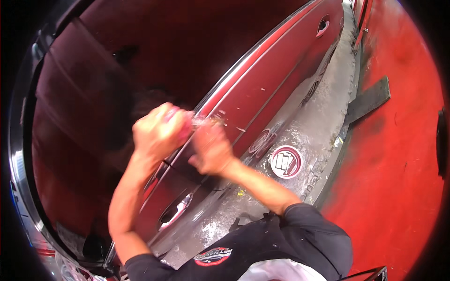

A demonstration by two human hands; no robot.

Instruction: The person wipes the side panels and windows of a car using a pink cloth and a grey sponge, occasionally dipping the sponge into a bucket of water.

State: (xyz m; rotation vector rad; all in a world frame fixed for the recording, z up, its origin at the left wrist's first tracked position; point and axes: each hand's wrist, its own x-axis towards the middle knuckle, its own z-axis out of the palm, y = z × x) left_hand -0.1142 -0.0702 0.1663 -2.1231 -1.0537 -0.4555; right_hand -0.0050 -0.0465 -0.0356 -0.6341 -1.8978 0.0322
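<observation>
My left hand (158, 128) is closed around a pink, wet-looking cloth or sponge (185, 125), level with the lower edge of a car's dark side glass (116, 105). Close beside it, my right hand (212, 149) is in front of the dark red car door (260, 95), its thumb apart. Motion blur hides its fingertips, and I cannot tell whether it touches the door or the pink item. A pale, blurred patch and several light specks show around the hands. The trim strip (225, 84) runs slantwise just behind them.
Door handles (175, 212) (323, 25) stick out along the car's side. A round white-rimmed bucket (301, 165) with pale contents stands on the wet concrete floor (325, 102). At right, a grey board (369, 100) projects by the red wall (404, 151). A dark frame (372, 274) is at lower right.
</observation>
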